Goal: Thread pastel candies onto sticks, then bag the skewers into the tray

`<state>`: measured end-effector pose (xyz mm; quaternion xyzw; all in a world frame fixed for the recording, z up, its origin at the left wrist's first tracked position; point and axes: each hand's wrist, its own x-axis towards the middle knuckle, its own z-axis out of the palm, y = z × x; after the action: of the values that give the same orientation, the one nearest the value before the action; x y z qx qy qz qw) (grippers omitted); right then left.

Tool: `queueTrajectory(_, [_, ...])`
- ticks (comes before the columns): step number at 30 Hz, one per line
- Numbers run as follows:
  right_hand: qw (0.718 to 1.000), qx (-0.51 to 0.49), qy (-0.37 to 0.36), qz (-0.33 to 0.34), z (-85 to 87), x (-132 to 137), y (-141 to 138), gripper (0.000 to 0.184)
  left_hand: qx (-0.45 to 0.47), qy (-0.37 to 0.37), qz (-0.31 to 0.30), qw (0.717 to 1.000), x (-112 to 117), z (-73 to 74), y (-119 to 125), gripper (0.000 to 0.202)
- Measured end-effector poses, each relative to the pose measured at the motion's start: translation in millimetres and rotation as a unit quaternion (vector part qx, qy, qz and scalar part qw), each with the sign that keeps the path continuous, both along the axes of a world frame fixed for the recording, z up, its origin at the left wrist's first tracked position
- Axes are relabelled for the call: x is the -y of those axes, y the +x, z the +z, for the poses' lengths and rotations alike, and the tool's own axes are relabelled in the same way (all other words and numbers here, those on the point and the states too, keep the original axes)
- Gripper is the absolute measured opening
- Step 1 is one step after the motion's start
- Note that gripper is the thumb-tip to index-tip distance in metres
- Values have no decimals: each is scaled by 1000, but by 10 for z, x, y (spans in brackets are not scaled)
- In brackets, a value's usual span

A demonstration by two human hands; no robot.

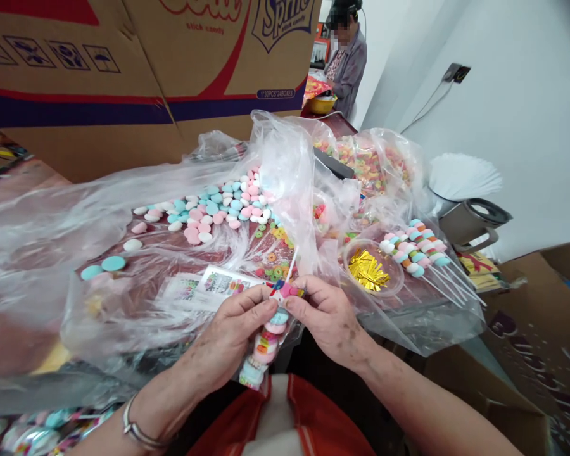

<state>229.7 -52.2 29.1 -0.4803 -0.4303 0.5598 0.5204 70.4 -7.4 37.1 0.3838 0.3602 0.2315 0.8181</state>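
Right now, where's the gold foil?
Head view, right of centre: the gold foil sits in a clear round tub, just beyond the right hand that pinches the bagged candy stick, and left of the row of finished candy sticks.

Reddish table (33,174) carries crumpled clear plastic sheeting (42,253), seemingly under loose pastel candies (209,209).

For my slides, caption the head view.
Left hand and right hand pinch a clear-bagged white stick of pastel round candies.
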Motion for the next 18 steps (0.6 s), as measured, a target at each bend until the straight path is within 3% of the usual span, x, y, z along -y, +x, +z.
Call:
queueTrajectory(3, [994, -97, 4, 47, -38, -3, 18, 28, 9, -36, -2, 999, -22, 8, -60, 24])
queueTrajectory(5, [989, -110, 20, 91, -64, -9, 50, 40, 8, -64, -35, 997, -50, 18, -82, 18])
queueTrajectory(6, [990, -83, 34, 113, -73, -11, 72, 40, 1, -78, -65, 995, -66, 18, -89, 16])
queueTrajectory(9, [980, 98, 120, 125, -78, -12, 138, 14, -32, -129, -154, 979, -99, -9, -96, 23])
queueTrajectory(12, [941, 247, 218, 82, -55, -6, 166, 17, -16, -146, -162, 976, -110, -31, -99, 32])
queueTrajectory(14, [928, 281, 235, 60, -40, -2, 155, 19, 19, -126, -167, 978, -113, -21, -111, 34])
queueTrajectory(18, [934, 282, 218, 11, -47, 10, 109, 18, 36, -82, -198, 976, -125, 13, -149, 27])
